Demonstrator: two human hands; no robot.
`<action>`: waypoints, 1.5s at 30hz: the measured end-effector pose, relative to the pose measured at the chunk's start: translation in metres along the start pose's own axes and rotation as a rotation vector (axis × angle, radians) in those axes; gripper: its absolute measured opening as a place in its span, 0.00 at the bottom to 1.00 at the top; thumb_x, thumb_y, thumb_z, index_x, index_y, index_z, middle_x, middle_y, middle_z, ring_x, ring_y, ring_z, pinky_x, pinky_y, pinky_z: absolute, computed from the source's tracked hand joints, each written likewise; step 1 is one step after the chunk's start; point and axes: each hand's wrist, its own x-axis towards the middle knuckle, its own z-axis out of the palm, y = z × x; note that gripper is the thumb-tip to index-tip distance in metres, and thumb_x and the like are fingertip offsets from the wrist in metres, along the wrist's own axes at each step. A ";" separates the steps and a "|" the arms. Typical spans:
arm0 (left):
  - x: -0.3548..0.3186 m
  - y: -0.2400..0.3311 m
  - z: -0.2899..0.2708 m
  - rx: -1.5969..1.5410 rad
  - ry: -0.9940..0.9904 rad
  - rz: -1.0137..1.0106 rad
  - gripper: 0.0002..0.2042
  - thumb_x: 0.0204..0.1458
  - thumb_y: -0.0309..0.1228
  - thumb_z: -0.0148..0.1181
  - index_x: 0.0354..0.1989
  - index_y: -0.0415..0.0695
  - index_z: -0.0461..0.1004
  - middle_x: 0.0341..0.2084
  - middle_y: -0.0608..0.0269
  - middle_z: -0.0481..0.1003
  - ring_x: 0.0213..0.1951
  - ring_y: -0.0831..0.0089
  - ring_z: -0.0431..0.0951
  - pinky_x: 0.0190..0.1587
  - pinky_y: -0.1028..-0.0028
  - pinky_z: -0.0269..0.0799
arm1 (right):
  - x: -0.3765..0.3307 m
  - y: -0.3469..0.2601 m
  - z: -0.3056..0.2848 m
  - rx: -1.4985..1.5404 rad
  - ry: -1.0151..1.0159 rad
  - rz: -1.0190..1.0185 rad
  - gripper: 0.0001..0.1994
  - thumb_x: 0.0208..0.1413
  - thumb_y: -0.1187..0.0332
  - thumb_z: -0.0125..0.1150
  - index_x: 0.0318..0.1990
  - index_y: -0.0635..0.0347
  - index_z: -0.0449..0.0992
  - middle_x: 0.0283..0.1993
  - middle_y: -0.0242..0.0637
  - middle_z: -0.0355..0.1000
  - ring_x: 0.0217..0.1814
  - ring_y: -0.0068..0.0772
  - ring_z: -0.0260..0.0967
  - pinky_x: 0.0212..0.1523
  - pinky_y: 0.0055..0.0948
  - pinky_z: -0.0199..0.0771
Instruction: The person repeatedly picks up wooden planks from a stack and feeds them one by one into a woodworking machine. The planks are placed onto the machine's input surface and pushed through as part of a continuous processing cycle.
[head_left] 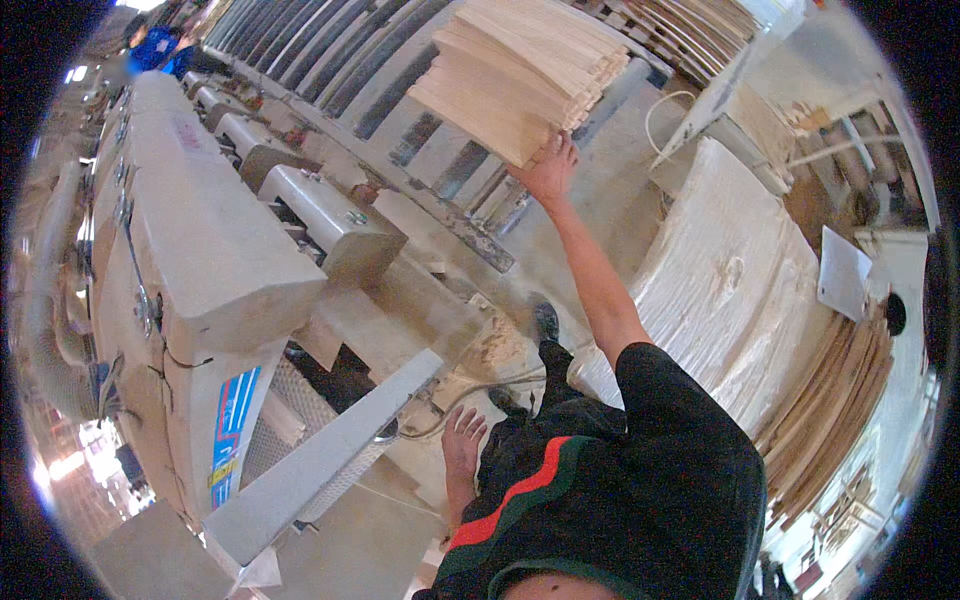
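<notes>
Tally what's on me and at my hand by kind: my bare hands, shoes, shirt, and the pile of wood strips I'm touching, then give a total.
Bare hands: 2 (left hand, right hand)
Black shoes: 2
Black shirt: 1
Pile of wood strips at the right hand: 1
Total: 6

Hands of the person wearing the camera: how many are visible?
2: the right hand touches the stacked wooden strips; the left hand, empty, is beside the dark trousers.
</notes>
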 end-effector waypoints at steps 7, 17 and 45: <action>0.001 -0.004 0.017 -0.054 0.055 0.051 0.23 0.58 0.40 0.43 0.58 0.41 0.57 0.50 0.47 0.65 0.48 0.54 0.69 0.50 0.58 0.68 | -0.014 -0.015 0.013 -0.006 0.032 0.007 0.59 0.22 0.43 0.72 0.64 0.58 0.47 0.62 0.58 0.51 0.63 0.60 0.46 0.59 0.58 0.44; 0.003 -0.018 0.007 0.047 0.045 0.035 0.25 0.56 0.43 0.47 0.58 0.40 0.58 0.49 0.45 0.68 0.46 0.55 0.73 0.46 0.61 0.71 | 0.012 -0.043 -0.010 -0.238 -0.253 -0.227 0.57 0.29 0.43 0.68 0.67 0.53 0.42 0.67 0.55 0.45 0.70 0.59 0.37 0.63 0.64 0.35; -0.029 0.024 -0.016 0.635 -0.921 0.562 0.34 0.50 0.43 0.60 0.63 0.44 0.54 0.53 0.56 0.66 0.46 0.66 0.72 0.47 0.65 0.70 | -0.292 -0.021 -0.317 1.017 -1.359 0.015 0.54 0.23 0.64 0.72 0.66 0.56 0.50 0.64 0.40 0.53 0.67 0.38 0.49 0.66 0.36 0.46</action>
